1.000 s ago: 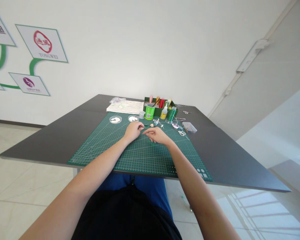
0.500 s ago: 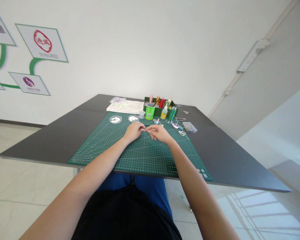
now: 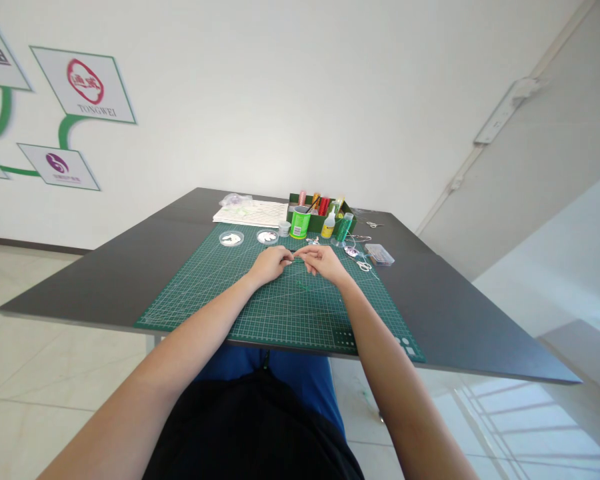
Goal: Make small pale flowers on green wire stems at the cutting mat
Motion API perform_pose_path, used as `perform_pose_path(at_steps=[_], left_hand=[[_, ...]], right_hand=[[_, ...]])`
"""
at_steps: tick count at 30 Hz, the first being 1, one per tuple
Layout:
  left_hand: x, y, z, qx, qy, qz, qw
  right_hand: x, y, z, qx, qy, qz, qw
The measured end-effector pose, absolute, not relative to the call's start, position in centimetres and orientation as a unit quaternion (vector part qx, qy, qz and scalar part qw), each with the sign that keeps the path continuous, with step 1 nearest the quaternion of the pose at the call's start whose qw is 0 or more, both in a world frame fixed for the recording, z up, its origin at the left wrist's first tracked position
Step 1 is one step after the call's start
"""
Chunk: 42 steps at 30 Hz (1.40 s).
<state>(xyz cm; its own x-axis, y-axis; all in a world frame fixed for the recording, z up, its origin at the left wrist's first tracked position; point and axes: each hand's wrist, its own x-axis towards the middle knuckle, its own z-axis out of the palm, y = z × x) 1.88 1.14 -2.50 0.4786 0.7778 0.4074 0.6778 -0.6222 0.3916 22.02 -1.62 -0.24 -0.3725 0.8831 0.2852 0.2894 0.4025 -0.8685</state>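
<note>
Over the middle of the green cutting mat [image 3: 275,313], my left hand [image 3: 271,263] and my right hand [image 3: 323,262] meet at the fingertips. Both are closed in a pinch. What lies between the fingers is too small to make out; a short dark piece shows just behind them. A thin green strand [image 3: 304,285] lies on the mat below my right hand. Beyond my left hand stand two shallow clear dishes, the nearer-to-hand dish [image 3: 267,237] and the left dish [image 3: 231,239], each with small white and dark pieces inside.
At the back stand a green can [image 3: 300,223], a small grey cup [image 3: 284,229], a glue bottle [image 3: 329,225] and a green box [image 3: 350,225] holding coloured rolls. To the right lie white-handled scissors [image 3: 364,266] and a clear plastic case [image 3: 379,254]. A white stack [image 3: 253,213] sits back left.
My hands stay together over the mat. The right hand has shifted slightly, its lower fingers curling in closer, while the left hand has turned a little.
</note>
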Motion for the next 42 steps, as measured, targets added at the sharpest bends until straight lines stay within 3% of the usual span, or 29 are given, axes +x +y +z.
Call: perform_pose_path(at_steps=[10,42], left_hand=[[2.2,1.0,-2.4,0.874,0.393,0.269,0.101],[2.3,0.4,-1.9,0.902,0.357,0.235,0.058]], right_hand=[[22.7,-1.1,-0.4,-0.413,-0.717,0.366,0.426],[23.5,-0.7,-0.4,-0.477,-0.719,0.311,0.398]])
